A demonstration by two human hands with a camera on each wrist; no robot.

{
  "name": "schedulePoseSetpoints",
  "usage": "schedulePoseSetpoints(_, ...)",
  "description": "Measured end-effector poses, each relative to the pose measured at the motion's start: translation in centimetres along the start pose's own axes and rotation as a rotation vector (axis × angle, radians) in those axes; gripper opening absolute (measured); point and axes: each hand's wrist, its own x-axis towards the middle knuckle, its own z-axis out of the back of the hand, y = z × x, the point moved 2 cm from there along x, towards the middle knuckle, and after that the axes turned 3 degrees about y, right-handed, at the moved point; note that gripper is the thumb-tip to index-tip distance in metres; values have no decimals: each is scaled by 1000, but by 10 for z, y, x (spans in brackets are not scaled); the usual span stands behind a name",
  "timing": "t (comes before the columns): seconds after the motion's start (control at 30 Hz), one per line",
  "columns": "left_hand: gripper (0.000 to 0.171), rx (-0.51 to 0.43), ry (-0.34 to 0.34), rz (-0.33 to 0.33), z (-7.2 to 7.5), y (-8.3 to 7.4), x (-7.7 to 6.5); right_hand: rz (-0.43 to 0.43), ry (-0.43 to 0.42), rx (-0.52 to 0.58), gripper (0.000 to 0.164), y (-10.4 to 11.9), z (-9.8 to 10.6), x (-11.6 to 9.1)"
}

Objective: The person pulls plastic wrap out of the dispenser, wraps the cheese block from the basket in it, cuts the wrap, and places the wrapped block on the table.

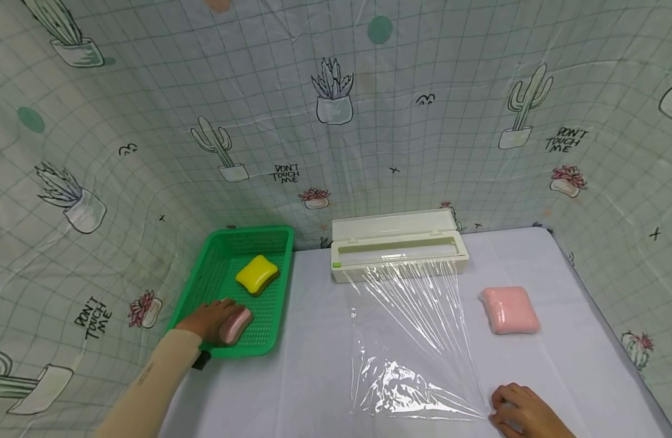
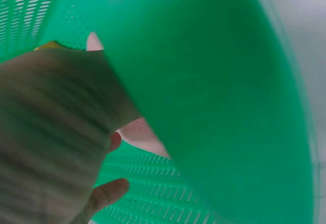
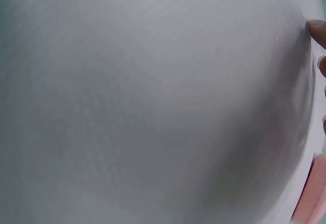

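Note:
In the green basket [image 1: 283,304], my left hand [image 1: 212,319] rests against a pink sponge [image 1: 236,326], fingers over its far side. The left wrist view shows the thumb [image 2: 109,193] apart from the pink sponge [image 2: 142,136]; the basket wall hides part of both. A yellow sponge [image 1: 257,274] lies farther back in the basket. At the front right, my right hand [image 1: 525,410] pinches the near corner of a sheet of clear cling film [image 1: 407,353]. The film runs taut and creased from a white dispenser box [image 1: 402,267] whose lid stands up.
A shiny pink sponge [image 1: 511,310] lies on the white tablecloth [image 1: 314,365], right of the film and beyond my right hand. Behind the table and at both sides hangs a grid-patterned curtain [image 1: 369,146] with cactus prints. The dispenser stands close to it.

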Motion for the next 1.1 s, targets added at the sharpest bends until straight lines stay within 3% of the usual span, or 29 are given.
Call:
schedulePoseSetpoints(0.07, 74, 5, 3, 1, -3, 2, 3, 0, 16, 5, 24, -1, 1, -1)
schedulePoseSetpoints(0.13, 74, 15, 1, -1, -5, 4, 6, 0, 30, 7, 16, -2, 2, -1)
schedulePoseSetpoints(0.47, 65, 119, -28, -23, -15, 8, 12, -14, 54, 3, 33, -1, 2, 2)
schedulePoseSetpoints(0.73, 57, 329, -152, -81, -19, 8, 17, 17, 31, 31, 17, -3, 1, 2)
schedulePoseSetpoints(0.9, 57, 353, -259, -78, -21, 14, 13, 22, 26, 31, 40, -4, 0, 2)
schedulePoseSetpoints(1.03, 54, 340, -348, -81, -23, 19, 9, 25, 25, 34, 40, -4, 0, 2)
schedulePoseSetpoints(1.1, 53, 336, -361, -70, -22, 20, 7, 29, 18, 27, 45, -4, 0, 3)
